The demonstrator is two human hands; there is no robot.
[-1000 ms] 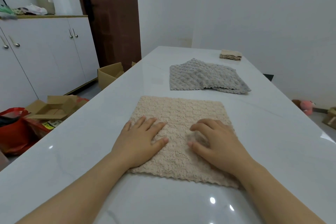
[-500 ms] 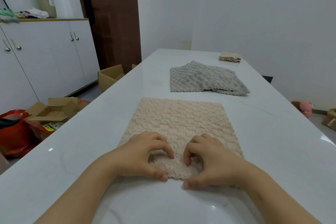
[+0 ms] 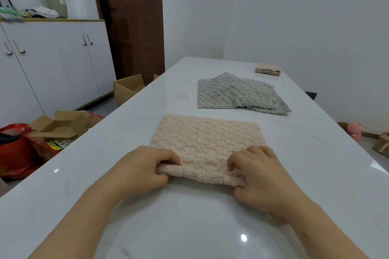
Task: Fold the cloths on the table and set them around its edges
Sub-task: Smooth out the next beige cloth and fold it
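A beige textured cloth (image 3: 207, 136) lies flat on the white table (image 3: 315, 153) right in front of me. Its near edge is lifted and rolled slightly over. My left hand (image 3: 145, 169) pinches that edge at its left end, thumb under and fingers curled on top. My right hand (image 3: 261, 174) pinches the same edge at its right end. Farther back a grey cloth (image 3: 233, 93) lies loosely spread, with its right side rumpled. A small folded stack of beige cloths (image 3: 268, 69) sits near the far right edge of the table.
White cabinets (image 3: 52, 65) line the left wall, beside a dark wooden door (image 3: 130, 19). Open cardboard boxes (image 3: 61, 126) and a red bag (image 3: 14, 149) lie on the floor at the left. On the floor to the right sits a pink toy (image 3: 355, 130).
Both hands slid from the middle of the beige cloth back to its near edge, spread apart to its two ends, and pinched and lifted that edge.
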